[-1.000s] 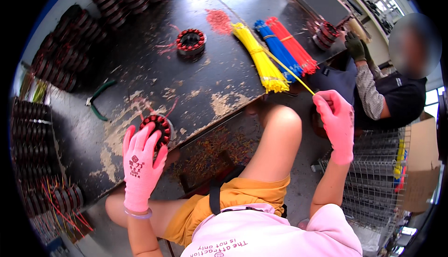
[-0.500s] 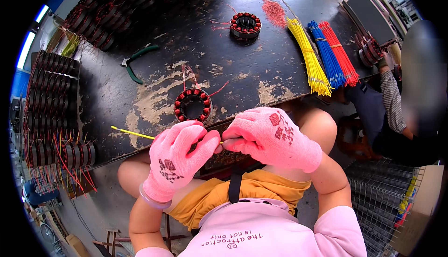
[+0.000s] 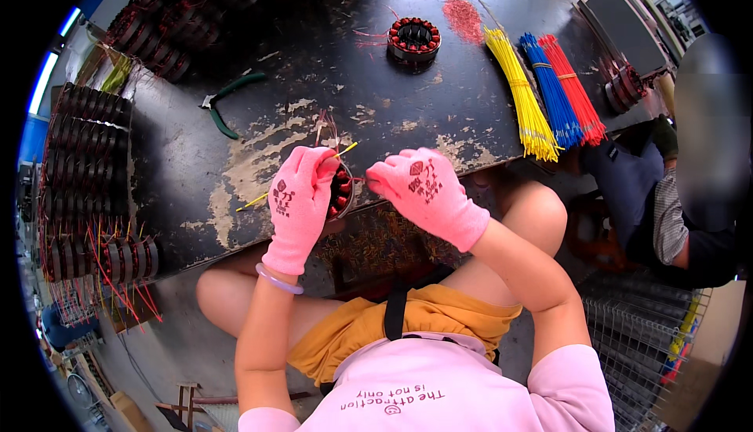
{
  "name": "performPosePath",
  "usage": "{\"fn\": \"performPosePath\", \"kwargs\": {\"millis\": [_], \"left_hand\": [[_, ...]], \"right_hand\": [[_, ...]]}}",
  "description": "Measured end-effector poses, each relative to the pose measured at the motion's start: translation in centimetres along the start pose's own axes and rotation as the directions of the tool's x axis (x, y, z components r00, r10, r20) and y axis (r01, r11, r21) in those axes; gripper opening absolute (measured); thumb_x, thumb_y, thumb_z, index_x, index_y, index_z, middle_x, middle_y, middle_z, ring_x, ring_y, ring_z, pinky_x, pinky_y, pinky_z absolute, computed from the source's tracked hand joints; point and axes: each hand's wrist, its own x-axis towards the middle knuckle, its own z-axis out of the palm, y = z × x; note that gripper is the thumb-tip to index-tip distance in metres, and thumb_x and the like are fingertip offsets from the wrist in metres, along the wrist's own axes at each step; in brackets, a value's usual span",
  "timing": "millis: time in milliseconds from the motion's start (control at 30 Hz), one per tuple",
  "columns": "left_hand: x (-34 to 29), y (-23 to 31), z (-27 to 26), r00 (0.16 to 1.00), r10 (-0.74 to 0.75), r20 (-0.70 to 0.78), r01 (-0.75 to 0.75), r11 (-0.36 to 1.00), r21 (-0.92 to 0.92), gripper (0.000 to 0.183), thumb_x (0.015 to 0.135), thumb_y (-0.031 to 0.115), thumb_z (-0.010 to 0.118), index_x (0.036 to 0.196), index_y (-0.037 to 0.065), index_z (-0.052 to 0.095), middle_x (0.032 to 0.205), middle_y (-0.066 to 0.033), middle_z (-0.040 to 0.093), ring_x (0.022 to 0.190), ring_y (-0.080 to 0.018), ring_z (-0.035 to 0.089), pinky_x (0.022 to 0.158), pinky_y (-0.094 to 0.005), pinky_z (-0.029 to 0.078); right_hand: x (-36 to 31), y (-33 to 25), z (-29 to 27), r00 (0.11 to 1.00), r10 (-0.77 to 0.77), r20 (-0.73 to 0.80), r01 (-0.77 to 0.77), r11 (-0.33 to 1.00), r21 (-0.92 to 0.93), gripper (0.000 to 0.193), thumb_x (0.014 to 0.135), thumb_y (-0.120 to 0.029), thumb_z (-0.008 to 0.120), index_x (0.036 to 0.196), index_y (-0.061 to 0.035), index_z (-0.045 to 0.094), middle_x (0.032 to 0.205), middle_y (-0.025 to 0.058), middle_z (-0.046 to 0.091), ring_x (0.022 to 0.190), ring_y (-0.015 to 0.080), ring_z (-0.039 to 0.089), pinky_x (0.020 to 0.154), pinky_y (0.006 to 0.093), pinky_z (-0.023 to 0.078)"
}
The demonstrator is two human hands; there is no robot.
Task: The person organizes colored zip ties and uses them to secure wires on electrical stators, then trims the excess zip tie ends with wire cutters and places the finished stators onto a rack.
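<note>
Dark bench point(image 3: 365, 122), black paint worn to bare tan patches along its near edge. We sat at that edge, both hands in pink knit gloves.

Work in hand: ring-shaped stator point(image 3: 341, 189), black core with red-wrapped teeth, by the near edge left of its middle, partly behind our left hand point(image 3: 298, 204). That hand was closed, thumb against bunched fingers, on a thin yellow wire point(image 3: 346, 150); ends stuck out both sides, one toward the bench's left edge, the other above the stator. We had our right hand point(image 3: 427, 196) just right of the stator, fingers curled, fingertips drawn together by a short red lead. Couldn't tell if they pinched it.

Left of the stator, farther in: green-handled cutters point(image 3: 235, 86), handles splayed. Toward the far edge: second stator point(image 3: 414, 54), lying flat, red leads trailing left, with a heap of red clippings point(image 3: 463, 18) past it.

Right part of the bench, side by side: yellow wire bundle point(image 3: 522, 94) with its end near the near edge, then blue wire bundle point(image 3: 551, 91), then red wire bundle point(image 3: 572, 91).

Beyond the bench's left edge we had stacked stators point(image 3: 90, 165). Co-worker's checked sleeve point(image 3: 669, 216) showed past the right end.
</note>
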Motion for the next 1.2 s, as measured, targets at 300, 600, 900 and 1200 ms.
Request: {"fn": "performPosePath", "kwargs": {"millis": [300, 600, 900, 1200], "left_hand": [[-0.4, 0.2, -1.6, 0.996, 0.011, 0.091, 0.003, 0.987, -0.158, 0.018, 0.092, 0.0, 0.063, 0.11, 0.003, 0.064, 0.097, -0.0109, 0.063, 0.084, -0.0296, 0.066, 0.073, -0.0358, 0.052], [0.4, 1.2, 0.1, 0.996, 0.065, 0.066, -0.049, 0.974, -0.223, 0.017, 0.099, 0.005, 0.061, 0.116, 0.003, 0.062, 0.101, -0.0135, 0.062, 0.085, -0.0299, 0.064, 0.074, -0.0354, 0.052], [-0.2, 0.2, 0.9, 0.994, -0.088, 0.058, 0.098, 0.974, -0.206, 0.02, 0.1, 0.007, 0.06, 0.12, 0.002, 0.061, 0.108, -0.0161, 0.066, 0.094, -0.0319, 0.068, 0.081, -0.0367, 0.054], [0.8, 1.1, -0.7, 0.974, 0.057, 0.218, -0.039, 0.995, -0.087, 0.017, 0.094, 0.001, 0.061, 0.111, 0.002, 0.063, 0.112, -0.0142, 0.066, 0.1, -0.0345, 0.066, 0.086, -0.0386, 0.054]], "right_hand": [[-2.2, -0.4, -0.1, 0.885, 0.312, 0.345, -0.46, 0.692, 0.556, 0.022, 0.098, -0.02, 0.064, 0.11, -0.0012, 0.069, 0.088, 0.0078, 0.074, 0.079, 0.0152, 0.07, 0.07, 0.0318, 0.055], [5.7, 3.8, 2.6, 0.815, 0.064, 0.575, -0.573, 0.23, 0.787, 0.023, 0.097, -0.02, 0.066, 0.106, 0.0004, 0.071, 0.085, -0.0004, 0.067, 0.074, 0.0074, 0.059, 0.065, 0.0244, 0.047], [1.7, 0.3, 0.3, 0.826, 0.366, 0.429, -0.522, 0.209, 0.827, 0.015, 0.098, -0.009, 0.064, 0.11, -0.0005, 0.068, 0.093, 0.0017, 0.069, 0.081, 0.0075, 0.063, 0.074, 0.024, 0.052], [-0.3, -0.6, 0.0, 0.94, 0.315, -0.133, -0.152, 0.734, 0.662, 0.012, 0.088, -0.003, 0.068, 0.1, -0.0064, 0.071, 0.095, 0.0102, 0.067, 0.086, 0.0289, 0.067, 0.075, 0.0357, 0.054]]}}
